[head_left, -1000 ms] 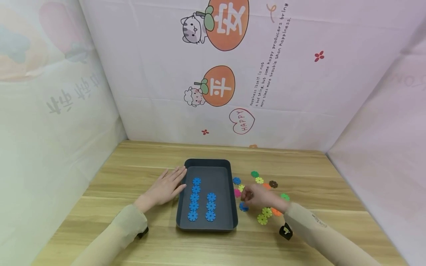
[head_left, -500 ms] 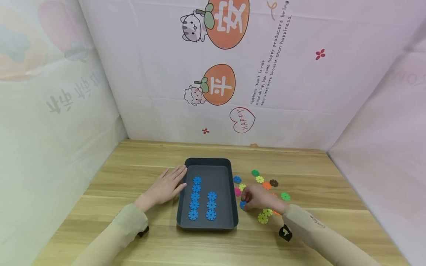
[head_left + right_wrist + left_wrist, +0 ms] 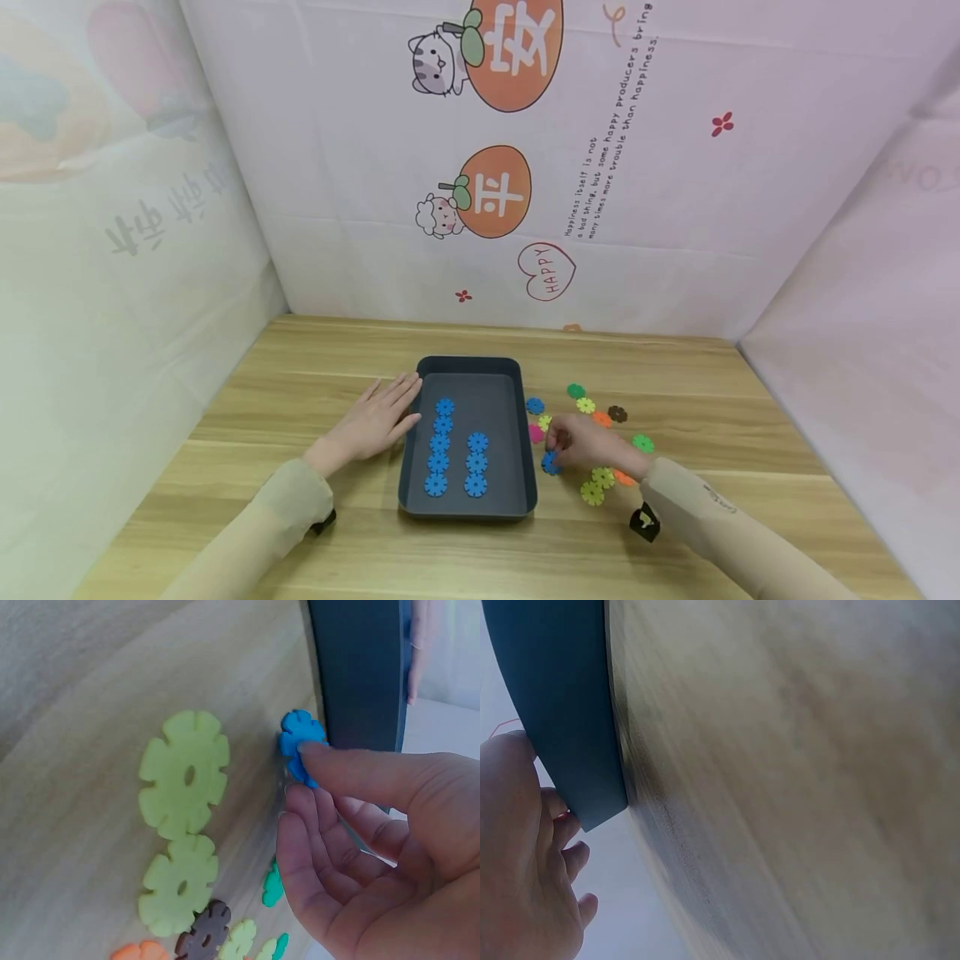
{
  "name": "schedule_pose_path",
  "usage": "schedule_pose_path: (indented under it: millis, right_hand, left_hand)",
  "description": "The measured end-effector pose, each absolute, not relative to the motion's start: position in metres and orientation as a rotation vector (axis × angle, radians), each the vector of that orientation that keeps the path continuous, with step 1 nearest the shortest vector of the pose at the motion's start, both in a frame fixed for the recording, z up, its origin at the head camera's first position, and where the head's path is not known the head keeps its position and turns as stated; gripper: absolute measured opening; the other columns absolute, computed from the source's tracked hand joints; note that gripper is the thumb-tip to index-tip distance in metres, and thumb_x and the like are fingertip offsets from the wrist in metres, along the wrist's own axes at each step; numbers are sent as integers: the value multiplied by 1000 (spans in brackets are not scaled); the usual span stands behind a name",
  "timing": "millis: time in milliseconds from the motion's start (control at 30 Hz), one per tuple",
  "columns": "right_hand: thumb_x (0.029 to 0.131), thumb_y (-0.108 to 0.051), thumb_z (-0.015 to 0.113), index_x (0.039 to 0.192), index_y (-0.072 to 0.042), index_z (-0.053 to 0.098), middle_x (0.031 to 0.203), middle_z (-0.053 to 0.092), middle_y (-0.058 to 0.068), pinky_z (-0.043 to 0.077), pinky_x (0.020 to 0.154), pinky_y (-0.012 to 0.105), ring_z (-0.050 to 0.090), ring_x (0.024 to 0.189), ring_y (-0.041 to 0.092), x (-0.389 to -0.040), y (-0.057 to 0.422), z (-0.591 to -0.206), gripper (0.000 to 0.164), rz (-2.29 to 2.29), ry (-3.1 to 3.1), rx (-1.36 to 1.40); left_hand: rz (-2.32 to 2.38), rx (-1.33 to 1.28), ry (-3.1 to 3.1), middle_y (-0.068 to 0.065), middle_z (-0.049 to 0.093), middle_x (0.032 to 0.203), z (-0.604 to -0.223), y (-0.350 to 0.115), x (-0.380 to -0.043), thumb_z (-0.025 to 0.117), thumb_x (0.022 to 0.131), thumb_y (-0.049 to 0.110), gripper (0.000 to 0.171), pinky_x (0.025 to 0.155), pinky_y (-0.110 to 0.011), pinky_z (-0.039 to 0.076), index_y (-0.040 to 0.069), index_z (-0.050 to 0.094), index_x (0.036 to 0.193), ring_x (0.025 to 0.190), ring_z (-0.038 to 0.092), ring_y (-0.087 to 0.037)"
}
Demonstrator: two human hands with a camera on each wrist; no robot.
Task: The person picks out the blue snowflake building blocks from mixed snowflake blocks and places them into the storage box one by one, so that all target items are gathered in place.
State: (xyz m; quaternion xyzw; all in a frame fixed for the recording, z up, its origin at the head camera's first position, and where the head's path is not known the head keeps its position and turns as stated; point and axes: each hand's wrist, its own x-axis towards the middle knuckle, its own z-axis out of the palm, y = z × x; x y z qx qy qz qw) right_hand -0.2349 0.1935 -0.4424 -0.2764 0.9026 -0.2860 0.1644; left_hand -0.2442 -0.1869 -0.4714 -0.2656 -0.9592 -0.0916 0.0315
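Observation:
My left hand (image 3: 369, 425) rests with nearly straight fingers against the left rim of a dark grey tray (image 3: 495, 404). In the left wrist view, its fingertips touch the top of the tray wall (image 3: 562, 697). Inside the tray, blue snowflake discs lie in two columns, a longer left column (image 3: 439, 443) and a shorter right column (image 3: 477, 462). Beyond the tray's right side, my right hand (image 3: 588, 442) pinches a blue snowflake disc (image 3: 298, 735) at the table. Its thumb covers part of that disc, and the contact behind it is hidden.
Loose discs lie around my right hand: blue (image 3: 535, 406), pink (image 3: 536, 433), brown (image 3: 617, 413), green (image 3: 642, 443), orange (image 3: 602, 419) and yellow-green (image 3: 592, 493). The wooden table (image 3: 337, 533) meets printed cloth walls (image 3: 337, 183) at the back and sides.
My right fingers have come down onto the blue disc beside the tray, which has shifted slightly. My left hand and the tray stay in place.

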Motion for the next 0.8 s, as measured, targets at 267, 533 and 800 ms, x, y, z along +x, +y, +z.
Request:
schedule_pose_path:
  millis: [267, 533, 800]
  right_hand:
    - [89, 3, 63, 88, -2, 66, 86, 70, 7, 48, 64, 18, 57, 74, 4, -240, 197, -438, 5, -832, 2540, -830]
    - [94, -2, 63, 89, -4, 64, 87, 68, 5, 48, 62, 20, 57, 74, 9, -251, 198, -416, 5, -812, 2606, -822]
    - [94, 2, 59, 94, 4, 63, 86, 66, 14, 52, 66, 21, 63, 76, 21, -265, 185, -392, 5, -942, 2581, -860]
  left_hand:
    - [-269, -815, -2957, -8, 24, 166, -473, -188, -244, 40, 106, 45, 65, 123, -60, 18, 11, 25, 158, 153, 25, -30]
    - [-280, -821, -2945, -8, 24, 166, -474, -188, -245, 42, 105, 44, 65, 123, -60, 19, 11, 25, 158, 153, 25, -30]
    - [-272, -820, -2950, -8, 24, 166, -474, -188, -245, 42, 105, 44, 65, 123, -60, 18, 11, 24, 158, 153, 25, -30]
